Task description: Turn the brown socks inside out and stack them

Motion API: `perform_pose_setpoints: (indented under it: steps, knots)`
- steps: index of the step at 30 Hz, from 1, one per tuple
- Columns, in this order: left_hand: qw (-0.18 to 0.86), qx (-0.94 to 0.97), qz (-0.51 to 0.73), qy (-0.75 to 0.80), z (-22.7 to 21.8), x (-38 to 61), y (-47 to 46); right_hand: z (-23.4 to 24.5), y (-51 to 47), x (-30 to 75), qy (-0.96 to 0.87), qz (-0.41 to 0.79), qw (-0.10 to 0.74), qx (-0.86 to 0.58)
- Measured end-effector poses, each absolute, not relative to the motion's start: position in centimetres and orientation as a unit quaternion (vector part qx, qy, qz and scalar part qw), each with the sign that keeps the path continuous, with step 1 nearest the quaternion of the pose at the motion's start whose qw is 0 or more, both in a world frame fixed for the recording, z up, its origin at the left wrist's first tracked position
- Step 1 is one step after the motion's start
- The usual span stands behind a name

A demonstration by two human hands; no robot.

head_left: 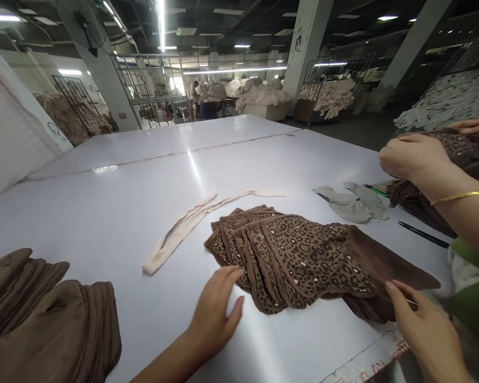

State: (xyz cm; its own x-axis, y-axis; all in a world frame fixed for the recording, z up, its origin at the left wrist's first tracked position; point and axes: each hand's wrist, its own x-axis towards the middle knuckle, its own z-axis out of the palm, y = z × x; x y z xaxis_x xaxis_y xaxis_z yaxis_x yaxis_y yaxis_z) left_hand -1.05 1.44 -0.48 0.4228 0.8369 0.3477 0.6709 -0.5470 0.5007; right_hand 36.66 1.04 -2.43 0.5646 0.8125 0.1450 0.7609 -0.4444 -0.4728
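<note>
A fanned stack of leopard-print fabric pieces [299, 250] lies in front of me, with plain brown fabric [391, 260] showing at its right end. My left hand [217, 308] touches the stack's near left edge with its fingertips; thumb and fingers are apart and nothing is held. At the right end, my right hand [427, 330] has thumb and finger together on the brown fabric's edge. Something small and pale shows between those fingers, too small to name. Just behind the stack, a narrow pale pink fabric strip [187, 226] lies loosely curved.
Stacked brown fabric pieces [64, 324] lie at left. At right, a co-worker's hand [417, 154] with a gold bracelet handles leopard-print fabric. Near it are grey scraps [353, 202], a black tool [423, 234] and a green-handled tool [377, 190]. Fabric-filled bins [263, 106] stand beyond the white table [143, 186].
</note>
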Motion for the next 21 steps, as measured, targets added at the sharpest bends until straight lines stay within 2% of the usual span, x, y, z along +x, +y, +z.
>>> perform_pose_setpoints:
  steps: [4,8,12,17,21]
  knots:
    - [0.149,0.883,0.281,0.345,1.5,6.3,5.1,-3.8,1.8,36.7,-0.424,0.108,0.275,-0.856]
    - [0.147,0.904,0.183,0.356,-1.9,8.7,7.8,-3.4,2.0,35.7,-0.39,0.113,0.315,-0.858]
    - [0.137,0.905,0.179,0.361,-4.6,6.4,8.6,-2.6,0.7,33.8,-0.4,0.118,0.354,-0.837]
    - [0.12,0.911,0.179,0.352,-3.4,5.1,8.6,-2.3,1.0,33.2,-0.418,0.058,0.31,-0.852]
    - [0.093,0.916,0.175,0.35,-2.1,6.0,9.0,-1.9,3.1,33.7,-0.441,0.083,0.273,-0.851]
